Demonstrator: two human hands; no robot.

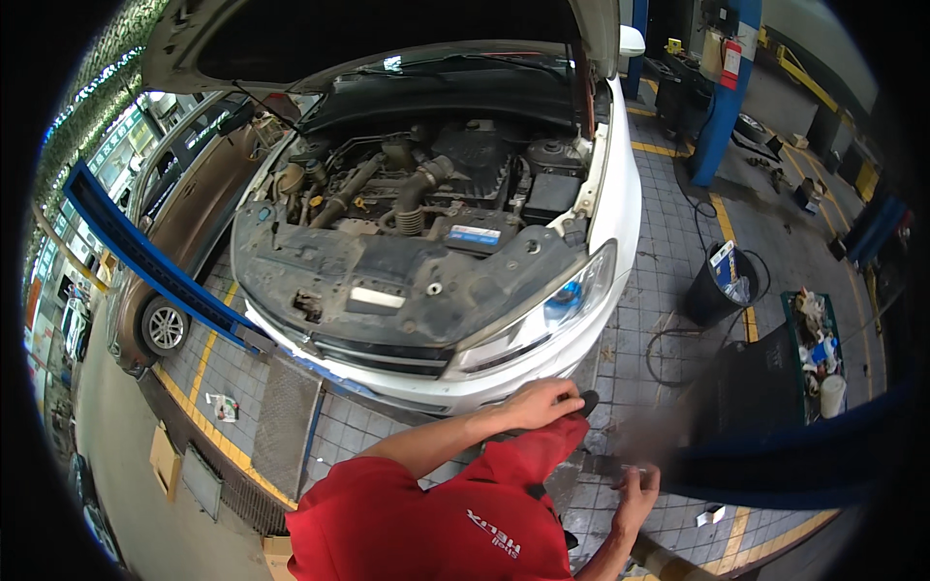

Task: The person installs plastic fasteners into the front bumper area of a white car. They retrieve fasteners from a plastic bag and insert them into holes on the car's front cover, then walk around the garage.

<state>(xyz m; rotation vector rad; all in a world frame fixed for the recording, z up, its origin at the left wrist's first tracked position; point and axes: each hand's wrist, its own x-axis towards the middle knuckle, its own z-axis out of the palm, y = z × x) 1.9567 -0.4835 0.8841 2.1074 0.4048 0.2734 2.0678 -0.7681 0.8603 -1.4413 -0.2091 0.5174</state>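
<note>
My left hand (547, 402), fingers curled, is by red fabric and a dark object below the white car's (523, 373) front bumper; what it holds, if anything, I cannot make out. At lower right, my right hand (635, 494) pinches a small thin light object, too small to name clearly, with a grey blur above it. My red shirt (417, 523) fills the lower middle. The car's hood (387, 58) is raised over an exposed engine bay (407, 189).
Blue lift arms (155, 257) and a post (722, 136) flank the car. A brown car (165, 242) stands left. A black bin (712, 290), hoses and a cluttered green cart (809, 339) are right. Cardboard (165, 460) lies lower left.
</note>
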